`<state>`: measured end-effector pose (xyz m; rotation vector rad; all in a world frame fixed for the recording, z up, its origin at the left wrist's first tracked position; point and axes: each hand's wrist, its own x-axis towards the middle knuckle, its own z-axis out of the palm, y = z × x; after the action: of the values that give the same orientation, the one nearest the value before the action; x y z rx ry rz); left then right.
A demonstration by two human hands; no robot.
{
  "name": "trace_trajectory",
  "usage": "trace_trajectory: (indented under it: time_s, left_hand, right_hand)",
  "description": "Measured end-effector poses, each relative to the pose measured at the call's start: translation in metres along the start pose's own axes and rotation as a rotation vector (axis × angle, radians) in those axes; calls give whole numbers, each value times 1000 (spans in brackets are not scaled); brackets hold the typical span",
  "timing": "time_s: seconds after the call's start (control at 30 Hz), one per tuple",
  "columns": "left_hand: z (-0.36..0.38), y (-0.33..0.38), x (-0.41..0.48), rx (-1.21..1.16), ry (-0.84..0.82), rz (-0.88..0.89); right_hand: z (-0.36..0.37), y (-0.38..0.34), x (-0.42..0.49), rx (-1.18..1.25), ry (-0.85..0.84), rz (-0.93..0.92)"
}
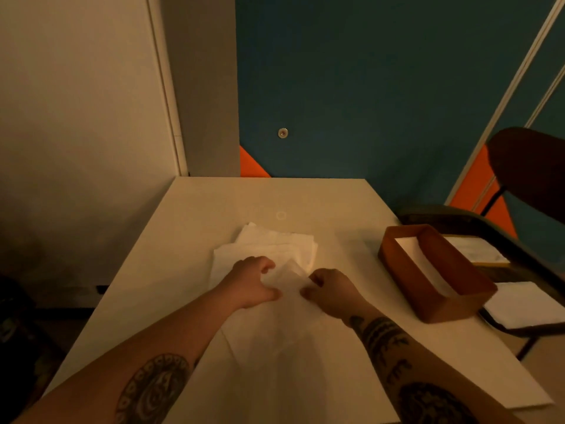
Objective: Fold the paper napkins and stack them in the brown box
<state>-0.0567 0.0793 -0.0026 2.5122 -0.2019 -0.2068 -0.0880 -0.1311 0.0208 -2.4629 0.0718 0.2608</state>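
My forearms, both tattooed, enter over the near edge of the white table and reach toward its middle. One paper napkin, white and thin, lies spread flat on the surface just inside the near edge, between my wrists; its far corner is lifted and turned back toward me. My left hand pinches that raised corner on its left side, thumb and fingers closed on the paper. My right hand grips the same flap from the right, fingertips curled onto the sheet's edge. Just beyond both hands, around the middle of the surface, sits a loose pile of unfolded napkins, white, edges uneven, several layers fanned out; my left hand overlaps its near edge. The brown box, rectangular and open-topped, stands along the right edge of the table, well apart from the pile, its long side running toward the far right corner. Inside it a white folded napkin lies against the bottom, toward the far end. Past the right edge a chair with a dark backrest holds white sheets on its seat.
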Motion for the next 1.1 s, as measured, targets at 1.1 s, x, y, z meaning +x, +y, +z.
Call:
trace_trajectory:
  time_s: [1.1]
  left_hand:
    - [7,47,64,-1080,437,-242]
  right_hand:
    - [-19,-25,91,722,39,-171]
